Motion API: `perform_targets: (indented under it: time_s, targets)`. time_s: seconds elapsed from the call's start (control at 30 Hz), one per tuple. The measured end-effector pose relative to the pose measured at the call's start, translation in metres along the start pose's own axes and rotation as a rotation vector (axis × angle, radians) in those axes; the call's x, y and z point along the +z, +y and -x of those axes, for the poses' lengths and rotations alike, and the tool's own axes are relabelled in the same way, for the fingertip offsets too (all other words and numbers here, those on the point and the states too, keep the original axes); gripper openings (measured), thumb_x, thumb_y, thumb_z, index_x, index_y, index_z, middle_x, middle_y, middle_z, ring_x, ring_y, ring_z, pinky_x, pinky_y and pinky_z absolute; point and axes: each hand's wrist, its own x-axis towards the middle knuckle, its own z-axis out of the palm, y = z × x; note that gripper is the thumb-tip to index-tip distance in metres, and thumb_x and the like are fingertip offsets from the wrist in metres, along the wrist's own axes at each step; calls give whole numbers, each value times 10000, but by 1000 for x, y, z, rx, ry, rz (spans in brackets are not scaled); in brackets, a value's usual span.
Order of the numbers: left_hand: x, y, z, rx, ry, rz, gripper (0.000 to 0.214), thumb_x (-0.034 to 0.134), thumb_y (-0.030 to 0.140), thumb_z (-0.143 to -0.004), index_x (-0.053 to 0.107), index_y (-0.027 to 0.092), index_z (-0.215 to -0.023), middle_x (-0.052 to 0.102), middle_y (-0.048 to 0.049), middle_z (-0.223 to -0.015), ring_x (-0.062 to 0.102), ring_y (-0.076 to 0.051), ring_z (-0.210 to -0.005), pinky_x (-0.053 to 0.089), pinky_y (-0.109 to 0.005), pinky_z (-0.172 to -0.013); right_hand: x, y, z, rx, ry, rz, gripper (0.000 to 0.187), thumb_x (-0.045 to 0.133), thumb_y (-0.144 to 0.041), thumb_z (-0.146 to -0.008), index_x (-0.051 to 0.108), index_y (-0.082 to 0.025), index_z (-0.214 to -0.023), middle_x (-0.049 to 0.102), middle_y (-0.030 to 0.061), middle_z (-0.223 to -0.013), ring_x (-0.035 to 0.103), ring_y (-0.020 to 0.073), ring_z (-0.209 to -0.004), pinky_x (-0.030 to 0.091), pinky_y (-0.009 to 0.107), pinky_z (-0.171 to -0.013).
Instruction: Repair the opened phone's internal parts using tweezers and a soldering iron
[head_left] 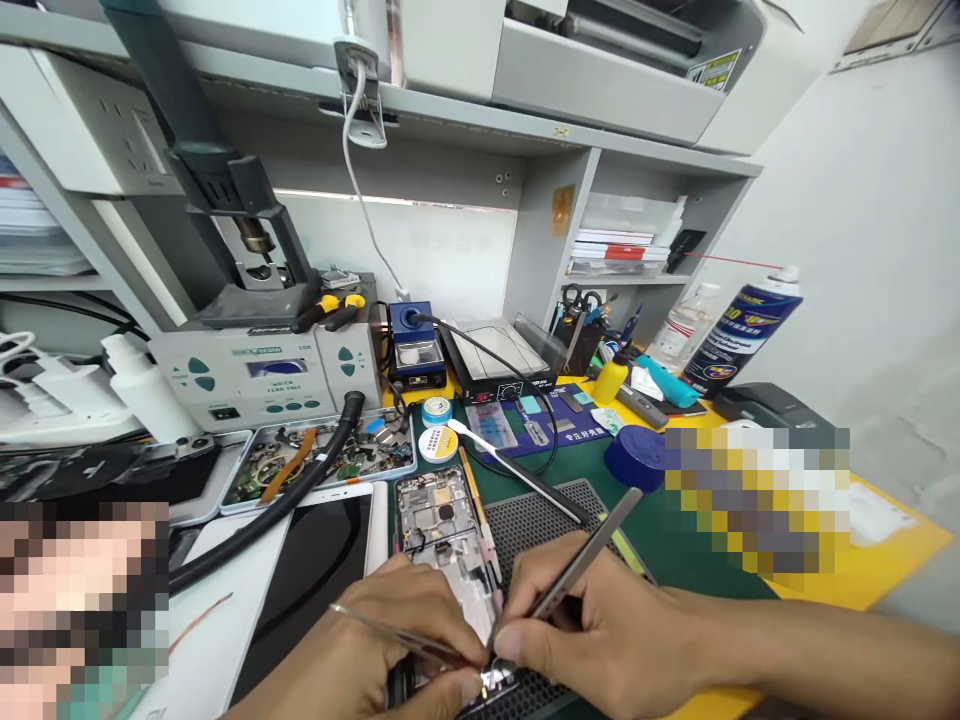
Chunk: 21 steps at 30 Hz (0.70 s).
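An opened smartphone (pixel 471 590), its metal inner frame and parts showing, lies in front of me on a black perforated mat (pixel 551 528). My right hand (pixel 592 630) grips grey metal tweezers (pixel 589 555), held slanting with their tips down at the phone's near end. From the other side, my left hand (pixel 382 640) pinches a slim metal tool (pixel 397 632) that looks like tweezers. Its tip meets the same spot. Between my fingertips shows a small shiny part (pixel 495 682); my fingers partly hide it, and I cannot tell whether it is loose.
Left stand a hot-air station (pixel 277 375), its black hose (pixel 300 500), and a tray of boards (pixel 360 450). A white tablet (pixel 379 530) lies beside the phone. Behind are a soldering iron (pixel 517 465), small round tins (pixel 437 443) and a blue lid (pixel 636 458). A spray can (pixel 742 335) stands right.
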Motion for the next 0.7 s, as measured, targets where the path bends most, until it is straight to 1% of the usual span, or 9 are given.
perform_targets:
  time_s: [0.1, 0.2, 0.3, 0.4, 0.5, 0.57, 0.7]
  targets:
    - [-1, 1, 0, -17, 10, 38, 137, 640, 263, -1036, 777, 259, -1021, 757, -13, -919, 708, -178, -851, 540, -276, -780, 0, 1, -1, 44, -12, -27, 220, 794, -309, -907, 732, -144, -776, 585, -32, -629, 497, 99, -550, 381, 206, -496]
    - [0, 3, 1, -41, 17, 95, 145, 637, 232, -1029, 779, 258, -1028, 751, -10, -917, 703, -170, -835, 522, -270, -754, -1, 2, -1, 93, -24, -97, 295, 857, -378, -899, 706, -148, -795, 558, -52, -602, 496, 95, -521, 366, 199, -477]
    - [1, 4, 4, -56, 16, 91, 150, 650, 215, -1016, 785, 279, -1019, 742, 9, -908, 688, -172, -854, 509, -278, -775, -1, 0, -2, 121, -24, -141, 359, 893, -436, -886, 687, -159, -788, 566, -54, -593, 507, 95, -507, 362, 189, -455]
    - [2, 6, 3, -43, 3, 56, 158, 654, 198, -1008, 786, 284, -1024, 753, 20, -922, 697, -168, -871, 502, -279, -791, 0, -1, -2, 171, -10, -163, 373, 901, -452, -878, 683, -161, -792, 588, -49, -589, 517, 96, -509, 361, 184, -456]
    - [2, 8, 2, 8, -6, 25, 155, 664, 159, -981, 776, 266, -974, 766, 36, -896, 711, -149, -839, 502, -271, -809, 0, -1, -3, 209, 4, -173, 371, 915, -439, -857, 673, -167, -788, 582, -55, -570, 514, 98, -503, 348, 181, -452]
    - [1, 8, 2, 21, 41, 14, 160, 679, 153, -963, 778, 280, -962, 774, 55, -889, 721, -139, -832, 510, -258, -822, 0, 1, -3, 209, 2, -180, 357, 924, -413, -842, 669, -170, -787, 571, -60, -557, 512, 100, -497, 345, 178, -445]
    - [1, 8, 2, 10, 148, 23, 206, 673, 149, -946, 779, 323, -977, 765, 85, -879, 747, -118, -818, 531, -199, -755, -1, 2, -3, 201, 4, -212, 325, 928, -354, -825, 662, -173, -784, 578, -55, -558, 534, 110, -500, 364, 174, -444]
